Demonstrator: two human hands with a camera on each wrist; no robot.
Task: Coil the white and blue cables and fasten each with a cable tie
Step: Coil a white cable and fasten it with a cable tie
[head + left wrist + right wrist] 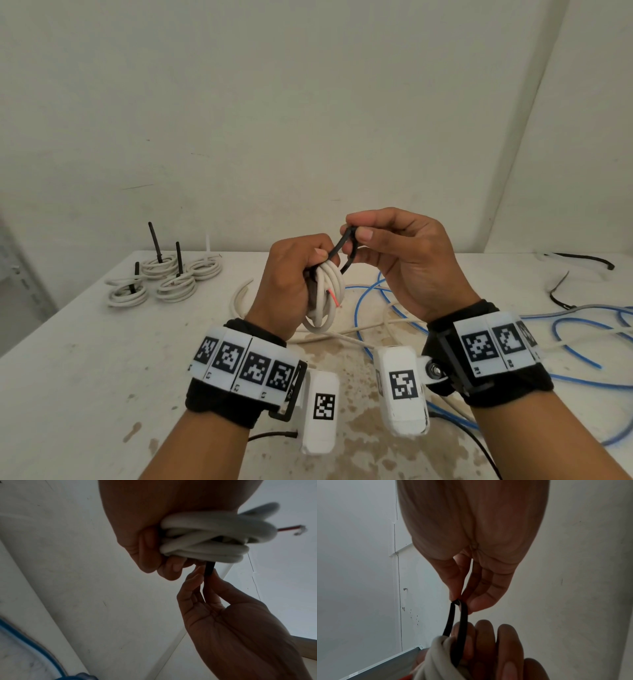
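White cable coil (323, 296) sits in our left hand (291, 274), lifted above the tabletop (85, 359) in front of us; left fingers (508, 646) curl tight round the bundle, a red inner wire (334, 296) poking out of it. Our right hand (400, 260) pinches the black cable tie (344, 246) between thumb and fingertips, the tie looped round the coil with both ends meeting at the pinch. In the right wrist view the loop looks slack, so we judge the tie is threaded or about to be, not cinched yet.

Below the hands, loose blue cable (376, 294) runs across the tabletop, uncoiled; we can't tell if it's one length or several. A loose white cable length (239, 298) lies near it too.

Far left, four finished white coils (164, 281): three with black tie tails sticking up, one with a white tail. Far right, at least two spare black ties (582, 258), exact count unclear.

Tally: four coils done, a fifth in progress, blue not started, some white left.
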